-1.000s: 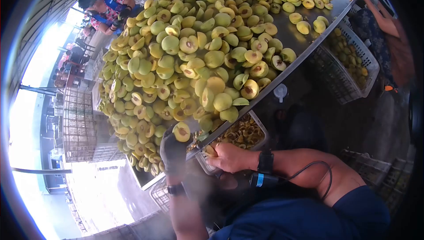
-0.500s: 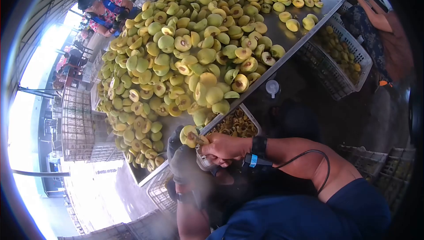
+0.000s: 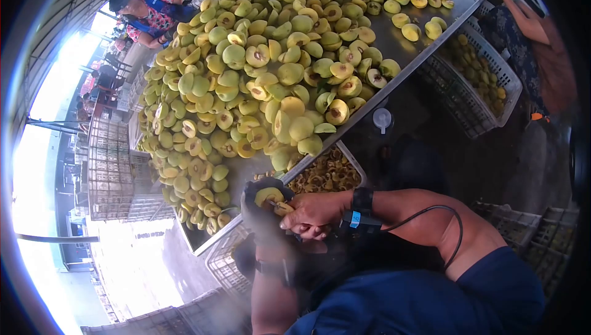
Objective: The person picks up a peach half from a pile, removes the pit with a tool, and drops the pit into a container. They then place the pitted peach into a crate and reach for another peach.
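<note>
- Left hand, in a dark glove, was cupped around a fruit half, its cut face turned up beside the right hand.
- Right hand, bare, had its fingers curled and closed on a small yellowish piece that met the fruit (perhaps part of a tool; too small to tell).
- Doing this well seemed to call for a firm, quiet left palm, gloved fingertips tucked below the cut face, and short, controlled movements from the right wrist.
- Both forearms angled inward, bringing the hands together before the body, near the metal table and the crate of brownish pieces.
</note>
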Demonstrator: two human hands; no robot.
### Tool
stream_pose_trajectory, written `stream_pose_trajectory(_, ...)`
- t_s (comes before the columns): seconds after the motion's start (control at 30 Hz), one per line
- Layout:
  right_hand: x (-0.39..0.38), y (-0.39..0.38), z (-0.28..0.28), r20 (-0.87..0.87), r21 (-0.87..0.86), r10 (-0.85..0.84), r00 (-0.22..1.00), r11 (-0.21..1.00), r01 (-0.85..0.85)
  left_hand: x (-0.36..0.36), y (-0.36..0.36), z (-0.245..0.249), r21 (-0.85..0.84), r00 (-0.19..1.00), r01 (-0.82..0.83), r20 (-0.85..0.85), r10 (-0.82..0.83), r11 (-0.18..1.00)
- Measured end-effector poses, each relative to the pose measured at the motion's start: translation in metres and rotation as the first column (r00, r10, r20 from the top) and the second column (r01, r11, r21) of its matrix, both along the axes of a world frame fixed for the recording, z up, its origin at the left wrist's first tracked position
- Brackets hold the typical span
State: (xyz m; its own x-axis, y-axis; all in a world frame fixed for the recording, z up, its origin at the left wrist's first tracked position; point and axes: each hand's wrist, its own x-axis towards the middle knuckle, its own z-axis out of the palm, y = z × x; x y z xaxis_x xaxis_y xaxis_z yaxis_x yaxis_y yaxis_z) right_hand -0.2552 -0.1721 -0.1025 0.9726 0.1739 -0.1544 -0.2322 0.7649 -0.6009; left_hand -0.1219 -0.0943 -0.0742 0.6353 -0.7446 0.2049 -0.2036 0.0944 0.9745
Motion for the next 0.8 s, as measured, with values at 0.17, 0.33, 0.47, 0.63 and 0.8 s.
stream_pose_trajectory(0.17,-0.001,0.008,0.003,0.026,-0.115,0.023,0.999,0.993,-0.02,0.008,0.007,0.009,0.087,0.973,0.119,-0.207,-0.099,0.989)
stream_pose_trajectory(0.33,-0.004,0.021,0.001,0.037,-0.2,0.037,0.999,0.979,-0.029,0.029,0.022,-0.013,0.165,0.978,0.133,0.137,-0.156,0.977)
stream_pose_trajectory(0.47,0.001,0.029,-0.004,-0.041,-0.19,-0.001,0.999,0.982,-0.007,0.044,0.033,-0.028,0.022,0.94,-0.219,0.272,0.205,0.975)
stream_pose_trajectory(0.63,-0.012,0.024,-0.008,-0.256,-0.579,-0.167,0.952,0.816,-0.012,0.112,0.106,0.002,0.028,0.82,-0.558,-0.133,0.557,0.829)
stream_pose_trajectory(0.8,0.0,0.026,-0.016,-0.235,-0.47,-0.224,0.946,0.878,0.091,0.166,0.129,0.015,0.341,0.768,-0.597,0.505,0.394,0.726)
